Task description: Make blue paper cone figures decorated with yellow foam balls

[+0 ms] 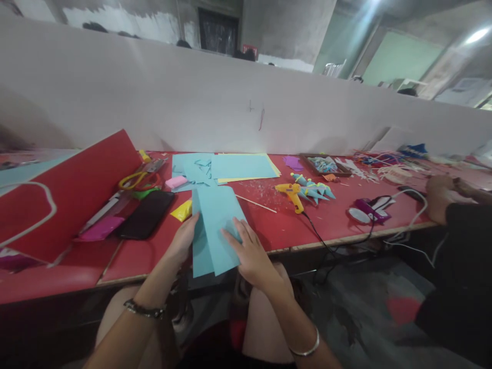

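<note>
A folded sheet of light blue paper (217, 220) hangs partly over the table's front edge, its lower end split into two layers. My left hand (185, 238) grips the sheet by its left side, the thumb at the edge. My right hand (249, 251) lies on the right side of the paper with its fingers spread. Behind the sheet are more blue paper (242, 166) over yellow sheets and some cut blue scraps (200, 169). A thin wooden stick (257, 203) lies just right of the folded sheet.
On the left stand a red board (96, 179), scissors (140, 180), a black phone (148, 215) and a yellow packet (182, 210). To the right are a yellow glue gun (292, 195), blue paper shapes (315, 189) and a tray (325, 165). Another person's arm (438, 197) rests far right.
</note>
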Action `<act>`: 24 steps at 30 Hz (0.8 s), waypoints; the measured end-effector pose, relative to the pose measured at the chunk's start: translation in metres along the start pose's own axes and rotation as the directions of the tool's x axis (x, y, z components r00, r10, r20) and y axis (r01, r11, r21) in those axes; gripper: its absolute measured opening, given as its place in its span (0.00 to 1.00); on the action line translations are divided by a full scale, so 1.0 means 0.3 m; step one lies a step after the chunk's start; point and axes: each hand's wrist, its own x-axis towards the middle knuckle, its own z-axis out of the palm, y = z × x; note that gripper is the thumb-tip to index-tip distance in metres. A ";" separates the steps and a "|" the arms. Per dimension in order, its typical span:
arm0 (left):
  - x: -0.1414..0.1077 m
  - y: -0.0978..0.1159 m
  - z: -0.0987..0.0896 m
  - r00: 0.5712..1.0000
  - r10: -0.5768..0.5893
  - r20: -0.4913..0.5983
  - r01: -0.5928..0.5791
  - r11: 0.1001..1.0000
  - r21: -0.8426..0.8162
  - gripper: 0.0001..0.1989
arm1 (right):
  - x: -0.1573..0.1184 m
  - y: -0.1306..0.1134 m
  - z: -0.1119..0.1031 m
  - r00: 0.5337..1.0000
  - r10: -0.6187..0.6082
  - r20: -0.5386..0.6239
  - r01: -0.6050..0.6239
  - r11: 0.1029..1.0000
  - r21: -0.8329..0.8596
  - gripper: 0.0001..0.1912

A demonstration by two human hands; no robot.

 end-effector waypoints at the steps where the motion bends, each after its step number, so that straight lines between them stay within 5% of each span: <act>1: -0.006 0.001 0.008 1.000 -0.015 -0.009 0.015 1.000 -0.017 0.11 | 0.007 -0.011 0.004 1.000 -0.018 0.016 0.018 1.000 -0.018 0.41; 8: -0.041 0.034 0.037 0.999 -0.014 0.042 0.019 0.993 -0.118 0.11 | 0.035 -0.038 -0.018 0.994 -0.085 0.074 0.084 0.996 0.018 0.40; 12: -0.034 0.041 0.021 1.000 0.010 -0.004 -0.010 0.992 -0.129 0.07 | 0.035 -0.029 -0.052 0.991 -0.130 -0.016 0.126 0.907 0.402 0.29; 15: -0.023 0.047 0.004 0.999 0.017 -0.044 -0.023 0.990 -0.136 0.05 | 0.048 -0.010 -0.064 0.976 0.129 -0.173 0.039 0.682 0.730 0.10; 18: -0.010 0.068 -0.006 0.997 0.027 -0.070 -0.036 0.990 -0.135 0.03 | 0.083 0.010 -0.072 0.918 0.373 -0.133 -0.062 0.466 0.883 0.08; 24: 0.029 0.149 -0.024 0.991 0.079 -0.104 -0.090 0.990 -0.109 0.04 | 0.192 0.002 -0.084 0.881 0.454 -0.137 -0.033 0.347 0.937 0.14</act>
